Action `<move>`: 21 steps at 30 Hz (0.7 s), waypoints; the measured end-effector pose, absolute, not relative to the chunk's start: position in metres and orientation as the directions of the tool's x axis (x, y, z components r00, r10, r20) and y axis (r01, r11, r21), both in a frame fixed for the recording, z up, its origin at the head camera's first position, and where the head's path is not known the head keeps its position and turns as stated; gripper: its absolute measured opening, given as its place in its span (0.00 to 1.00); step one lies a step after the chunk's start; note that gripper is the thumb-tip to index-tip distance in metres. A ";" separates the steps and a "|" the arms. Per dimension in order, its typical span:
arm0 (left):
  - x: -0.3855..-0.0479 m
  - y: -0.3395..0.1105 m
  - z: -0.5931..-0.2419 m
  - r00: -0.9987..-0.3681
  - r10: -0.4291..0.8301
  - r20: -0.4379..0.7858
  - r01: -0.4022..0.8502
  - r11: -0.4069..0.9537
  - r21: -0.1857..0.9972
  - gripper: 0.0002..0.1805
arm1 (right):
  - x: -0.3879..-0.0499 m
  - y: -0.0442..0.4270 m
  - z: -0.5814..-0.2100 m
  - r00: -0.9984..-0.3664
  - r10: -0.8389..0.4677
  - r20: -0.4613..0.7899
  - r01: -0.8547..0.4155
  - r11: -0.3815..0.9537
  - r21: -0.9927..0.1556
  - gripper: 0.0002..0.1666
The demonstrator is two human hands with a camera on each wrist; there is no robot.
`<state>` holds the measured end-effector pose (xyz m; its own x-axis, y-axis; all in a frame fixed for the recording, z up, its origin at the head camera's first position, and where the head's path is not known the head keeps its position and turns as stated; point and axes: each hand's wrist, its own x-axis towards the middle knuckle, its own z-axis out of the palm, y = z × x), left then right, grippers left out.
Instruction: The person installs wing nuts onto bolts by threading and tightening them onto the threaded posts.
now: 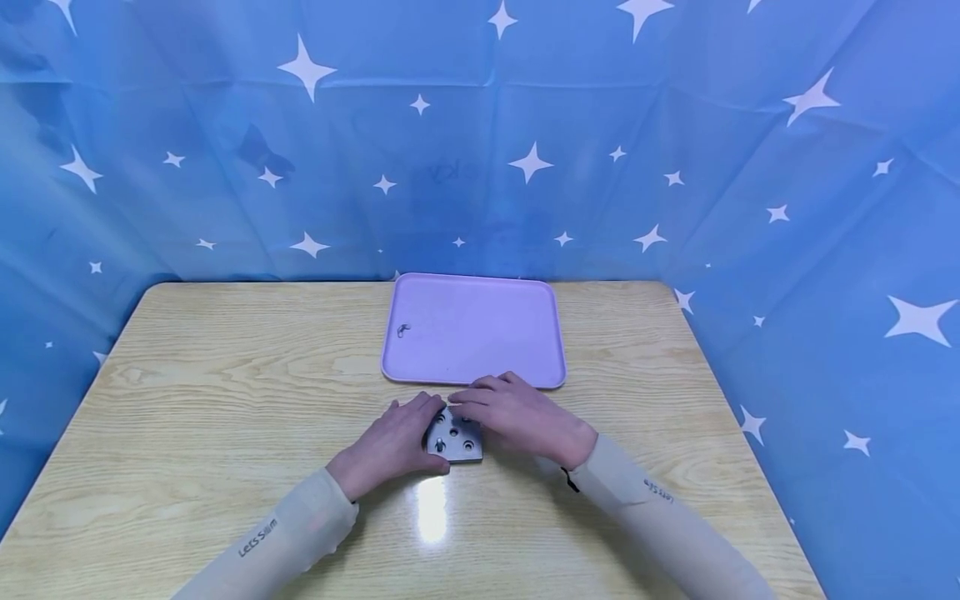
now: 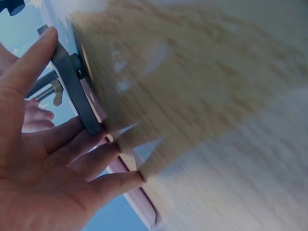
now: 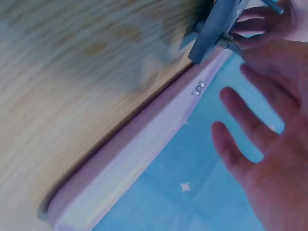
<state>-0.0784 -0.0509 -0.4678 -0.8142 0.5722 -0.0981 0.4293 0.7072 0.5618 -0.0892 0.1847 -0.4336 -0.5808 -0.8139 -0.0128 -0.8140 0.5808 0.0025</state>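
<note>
The plate (image 1: 454, 440), at the tray's (image 1: 480, 321) six o'clock, called for a level, steady grip from the left hand (image 1: 393, 440), thumb and fingers pinching it at nine, while the right hand (image 1: 517, 421) overhung two, outer fingers spread, any pinch there indeterminable.

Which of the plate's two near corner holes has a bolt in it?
The near-left hole: a bolt sticks up there from the plate; the near-right hole shows none.

Bright, even light fills the head view, with white glare (image 1: 431, 510) on the worktop (image 1: 225, 392) and soft shadows beside the sleeves (image 1: 660, 525). Both wrist views look hazy, the wood grain blurred.
</note>
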 end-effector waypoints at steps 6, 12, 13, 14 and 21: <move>-0.078 -0.050 -0.467 -0.816 0.569 -0.106 0.423 0.711 0.562 0.43 | -0.090 0.188 -0.433 -0.500 -0.864 -0.056 -0.864 0.494 0.094 0.22; -0.078 -0.050 -0.467 -0.816 0.568 -0.110 0.421 0.713 0.560 0.43 | -0.091 0.187 -0.437 -0.503 -0.864 -0.039 -0.860 0.495 0.120 0.20; -0.078 -0.050 -0.467 -0.816 0.568 -0.109 0.422 0.713 0.559 0.43 | -0.091 0.187 -0.438 -0.502 -0.865 -0.027 -0.860 0.495 0.122 0.20; -0.078 -0.050 -0.467 -0.816 0.568 -0.108 0.423 0.714 0.558 0.44 | -0.091 0.186 -0.439 -0.501 -0.865 -0.011 -0.860 0.496 0.123 0.19; -0.079 -0.050 -0.466 -0.818 0.564 -0.118 0.417 0.720 0.554 0.44 | -0.091 0.177 -0.448 -0.522 -0.848 0.090 -0.828 0.530 0.185 0.07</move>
<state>-0.0787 -0.0495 -0.4663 -0.8175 0.5637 -0.1178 0.4169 0.7205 0.5541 -0.0910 0.1771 -0.4482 -0.5225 -0.8478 0.0904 -0.8278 0.5298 0.1847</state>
